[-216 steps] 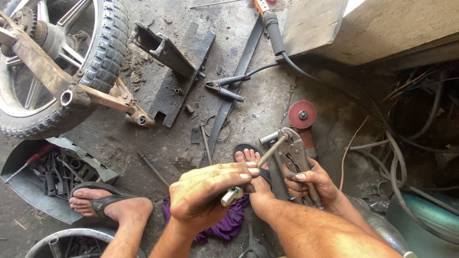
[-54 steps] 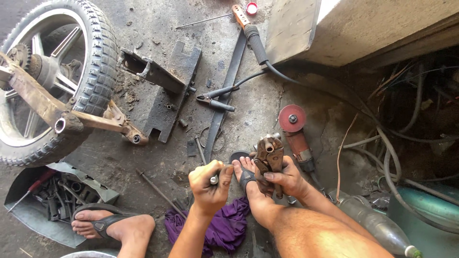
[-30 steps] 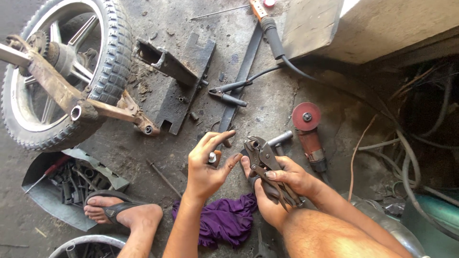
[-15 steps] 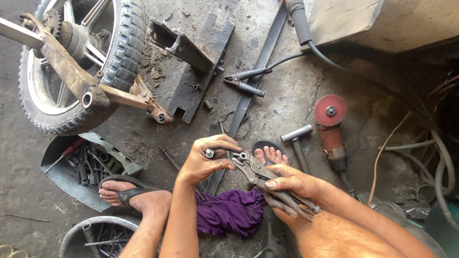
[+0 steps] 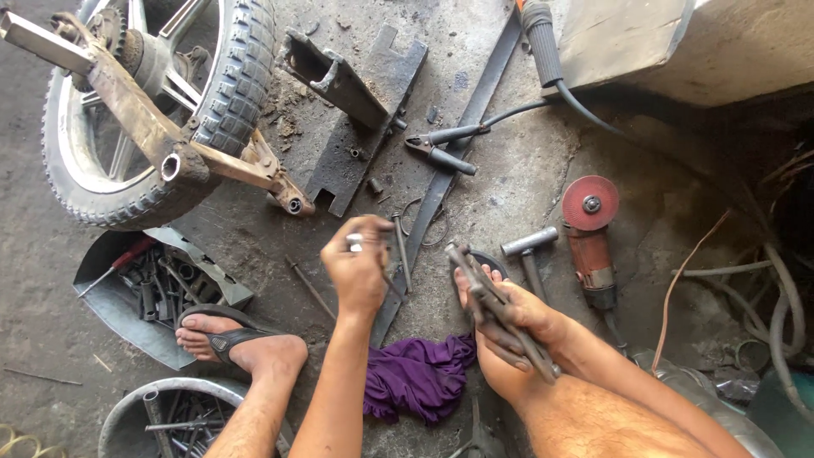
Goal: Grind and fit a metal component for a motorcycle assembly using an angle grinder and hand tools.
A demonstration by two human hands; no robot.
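Note:
My left hand [image 5: 360, 270] is closed around a small metal bolt-like part [image 5: 354, 242], whose round end sticks out above the fingers. My right hand [image 5: 509, 318] grips the handles of a pair of large rusty pliers [image 5: 479, 287], jaws pointing up and to the left. The two hands are a little apart above the concrete floor. A purple rag [image 5: 417, 378] lies on the floor just below and between them.
A motorcycle wheel with a rusty swingarm [image 5: 161, 110] lies at the upper left. A black metal bracket [image 5: 356, 110], smaller pliers [image 5: 443, 149], a hammer [image 5: 530, 254] and an angle grinder with a red disc [image 5: 591, 229] lie around. Trays of tools [image 5: 153, 284] sit at the left, cables [image 5: 763, 288] at the right.
My left hand has closed and moved away from the pliers, carrying the small metal part. Earlier both hands were together at the pliers. The view has shifted slightly.

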